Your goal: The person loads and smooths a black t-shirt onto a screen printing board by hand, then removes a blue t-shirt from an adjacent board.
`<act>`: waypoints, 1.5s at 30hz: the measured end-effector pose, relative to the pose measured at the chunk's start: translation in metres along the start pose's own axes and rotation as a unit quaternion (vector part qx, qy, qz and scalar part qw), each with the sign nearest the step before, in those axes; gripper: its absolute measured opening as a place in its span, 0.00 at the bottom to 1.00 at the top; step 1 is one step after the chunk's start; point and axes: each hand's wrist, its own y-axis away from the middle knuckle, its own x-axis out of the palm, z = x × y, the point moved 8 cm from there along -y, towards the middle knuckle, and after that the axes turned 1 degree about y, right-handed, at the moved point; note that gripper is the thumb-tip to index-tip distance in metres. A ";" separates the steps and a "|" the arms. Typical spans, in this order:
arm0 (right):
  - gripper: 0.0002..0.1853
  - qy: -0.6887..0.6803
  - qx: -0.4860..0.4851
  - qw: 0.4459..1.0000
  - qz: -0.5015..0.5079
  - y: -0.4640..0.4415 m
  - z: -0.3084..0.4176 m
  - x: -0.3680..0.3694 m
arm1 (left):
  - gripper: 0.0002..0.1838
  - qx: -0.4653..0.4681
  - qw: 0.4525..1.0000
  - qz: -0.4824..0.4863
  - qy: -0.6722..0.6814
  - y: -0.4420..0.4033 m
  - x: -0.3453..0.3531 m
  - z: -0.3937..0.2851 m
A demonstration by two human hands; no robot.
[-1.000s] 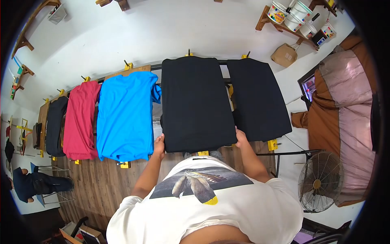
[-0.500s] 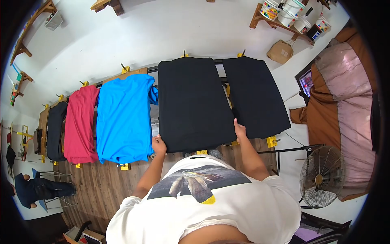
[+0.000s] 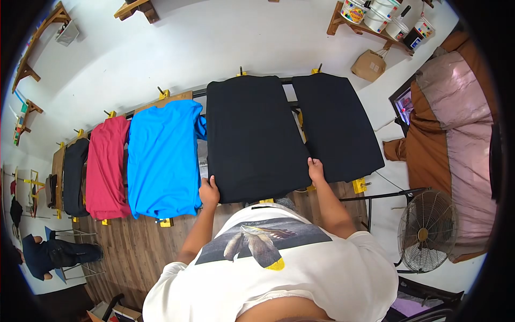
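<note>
A black T-shirt (image 3: 249, 134) lies stretched smooth over a board directly in front of me. My left hand (image 3: 210, 191) is at its near left edge, the thumb along the side and the other fingers partly hidden. On the opposite side my right hand (image 3: 316, 170) grips the lower right edge, fingers curled around the cloth. To the right, a second black T-shirt (image 3: 338, 126) covers the neighbouring board. On the left lies a bright blue T-shirt (image 3: 163, 158), looser and wrinkled, with a sleeve hanging at its right side.
Farther left are a red T-shirt (image 3: 107, 166) and a dark T-shirt (image 3: 75, 177) on boards. Yellow clamps (image 3: 360, 185) mark the rack's edge. A metal fan (image 3: 424, 233) stands right. Another person (image 3: 59, 255) is at far left. Paint buckets (image 3: 383, 16) sit on a wall shelf.
My left hand has shifted slightly up along the shirt's edge, its thumb more visible. The right hand has moved very little. The view has tilted slightly.
</note>
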 end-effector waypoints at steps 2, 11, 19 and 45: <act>0.24 0.078 -0.024 0.996 -0.041 0.015 0.023 -0.005 | 0.25 -0.007 0.999 0.024 -0.043 -0.002 -0.008 -0.012; 0.25 0.135 -0.078 0.984 -0.084 0.014 0.035 -0.019 | 0.20 -0.002 0.993 0.029 -0.118 0.001 -0.020 -0.018; 0.21 0.000 -0.066 0.998 0.006 -0.016 -0.007 0.004 | 0.20 0.004 0.991 0.095 -0.096 -0.016 0.014 0.011; 0.30 -0.058 0.084 0.990 0.099 -0.017 0.006 0.018 | 0.19 -0.063 0.977 0.046 0.197 -0.045 0.040 0.023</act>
